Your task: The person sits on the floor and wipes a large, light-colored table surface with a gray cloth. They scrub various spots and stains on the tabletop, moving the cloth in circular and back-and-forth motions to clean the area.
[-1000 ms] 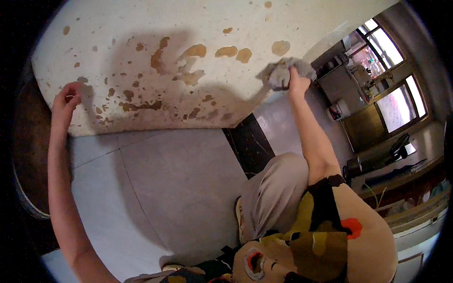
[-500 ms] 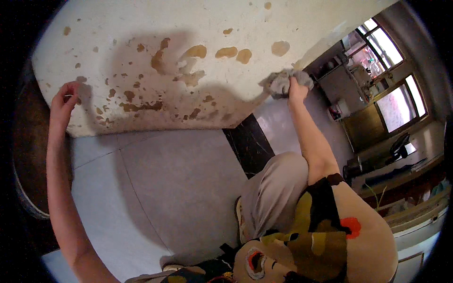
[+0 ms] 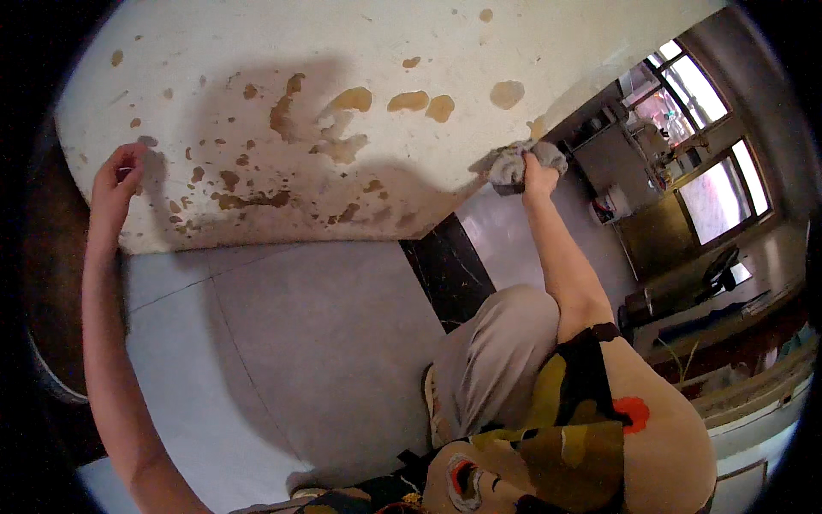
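Note:
My right hand (image 3: 539, 176) grips a bunched grey cloth (image 3: 514, 164) against the outer corner of the wall. That off-white wall (image 3: 445, 163) carries several brown, peeled-looking patches (image 3: 349, 100), with many small dark spots low on it. Over at the left, my left hand (image 3: 118, 180) holds nothing; its fingers are loosely bent, with a gap to the thumb. The fingertips are close to the wall's left part, and whether they touch it I cannot tell. Shadows of my head and arms fall across the stains.
Grey floor tiles (image 3: 325, 343) run up to the wall, with a black marble strip (image 3: 449, 265) by its corner. A dark brown rounded object (image 3: 56, 283) stands left of my arm. Beyond the corner are a white bucket (image 3: 610, 206), a counter and bright windows (image 3: 711, 197).
The cloth and my right hand have shifted slightly down along the wall's corner. My left hand has hardly moved, its fingers a little more closed. The whole view has shifted slightly.

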`<state>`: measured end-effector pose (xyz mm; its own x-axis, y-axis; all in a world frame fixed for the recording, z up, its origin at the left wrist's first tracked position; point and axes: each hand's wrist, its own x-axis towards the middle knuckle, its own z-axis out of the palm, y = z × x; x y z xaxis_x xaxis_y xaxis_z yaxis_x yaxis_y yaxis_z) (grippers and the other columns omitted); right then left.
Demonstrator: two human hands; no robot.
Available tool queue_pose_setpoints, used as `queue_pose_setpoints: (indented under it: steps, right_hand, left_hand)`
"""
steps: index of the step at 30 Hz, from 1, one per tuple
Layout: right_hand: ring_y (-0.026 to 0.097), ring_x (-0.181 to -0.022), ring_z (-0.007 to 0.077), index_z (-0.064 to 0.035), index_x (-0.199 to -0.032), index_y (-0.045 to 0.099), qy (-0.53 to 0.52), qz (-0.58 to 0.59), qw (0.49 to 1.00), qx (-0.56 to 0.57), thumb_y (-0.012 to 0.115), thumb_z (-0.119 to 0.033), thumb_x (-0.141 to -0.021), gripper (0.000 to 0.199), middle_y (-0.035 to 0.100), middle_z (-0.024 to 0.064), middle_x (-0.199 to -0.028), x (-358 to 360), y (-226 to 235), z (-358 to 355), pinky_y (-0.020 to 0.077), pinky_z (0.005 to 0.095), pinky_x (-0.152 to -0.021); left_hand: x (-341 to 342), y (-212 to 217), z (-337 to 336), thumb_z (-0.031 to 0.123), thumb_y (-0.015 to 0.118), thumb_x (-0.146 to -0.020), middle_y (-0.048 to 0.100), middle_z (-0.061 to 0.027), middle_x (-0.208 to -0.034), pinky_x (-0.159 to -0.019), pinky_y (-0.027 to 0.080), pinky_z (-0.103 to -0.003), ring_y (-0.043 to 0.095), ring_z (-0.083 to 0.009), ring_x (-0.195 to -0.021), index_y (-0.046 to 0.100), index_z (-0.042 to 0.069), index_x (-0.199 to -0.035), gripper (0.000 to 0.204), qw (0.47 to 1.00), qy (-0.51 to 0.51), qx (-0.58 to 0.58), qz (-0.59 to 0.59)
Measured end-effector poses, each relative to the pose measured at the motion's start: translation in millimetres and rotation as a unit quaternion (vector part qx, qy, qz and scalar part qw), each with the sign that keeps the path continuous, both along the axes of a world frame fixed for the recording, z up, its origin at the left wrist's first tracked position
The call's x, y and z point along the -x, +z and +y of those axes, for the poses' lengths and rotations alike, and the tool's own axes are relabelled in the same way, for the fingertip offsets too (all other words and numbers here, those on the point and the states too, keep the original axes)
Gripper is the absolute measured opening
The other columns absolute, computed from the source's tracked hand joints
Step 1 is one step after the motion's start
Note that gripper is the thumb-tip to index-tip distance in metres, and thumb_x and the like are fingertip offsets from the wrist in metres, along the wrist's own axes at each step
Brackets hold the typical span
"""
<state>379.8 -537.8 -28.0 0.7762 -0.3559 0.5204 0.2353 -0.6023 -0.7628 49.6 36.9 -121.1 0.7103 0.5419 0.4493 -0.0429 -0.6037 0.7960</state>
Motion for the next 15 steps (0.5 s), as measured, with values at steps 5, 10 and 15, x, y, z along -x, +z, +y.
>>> queue_pose_setpoints:
  steps: [5,10,15]
  right_hand:
    - [0.059,-0.099,0.0301,0.0003,-0.104,0.060,0.109,-0.139,0.984,0.007,0.074,-0.025,-0.063,0.051,0.062,0.0171,-0.104,-15.9,41.4,6.8,0.0433,0.0361,-0.089]
    - [0.056,-0.105,0.0320,-0.0001,-0.115,0.054,0.014,-0.115,0.984,0.136,0.074,-0.026,-0.062,0.062,0.058,0.0193,-0.114,20.9,72.2,54.6,0.0432,0.0376,-0.090]
    - [0.054,-0.107,0.0332,0.0010,-0.113,0.055,-0.035,-0.097,0.991,0.084,0.075,-0.028,-0.062,0.062,0.058,0.0200,-0.114,-14.3,25.2,-9.5,0.0413,0.0385,-0.091]
  left_hand:
    - [-1.4,-5.1,5.8,0.013,0.057,-0.082,0.059,-0.0012,-0.093,-0.063,0.042,-0.023,0.051,-0.0095,-0.076,0.058,0.005,-0.113,0.033,1.000,-0.024,-0.010,-0.013]
    - [9.0,-11.4,9.6,0.013,0.057,-0.082,0.059,-0.0015,-0.091,-0.064,0.042,-0.023,0.051,-0.0093,-0.075,0.058,0.005,-0.112,0.031,1.000,-0.013,0.016,0.021]
    - [1.3,9.1,3.0,0.014,0.057,-0.082,0.060,-0.0003,-0.092,-0.064,0.042,-0.024,0.051,-0.0086,-0.074,0.059,0.006,-0.111,0.030,0.998,-0.052,0.032,-0.003]
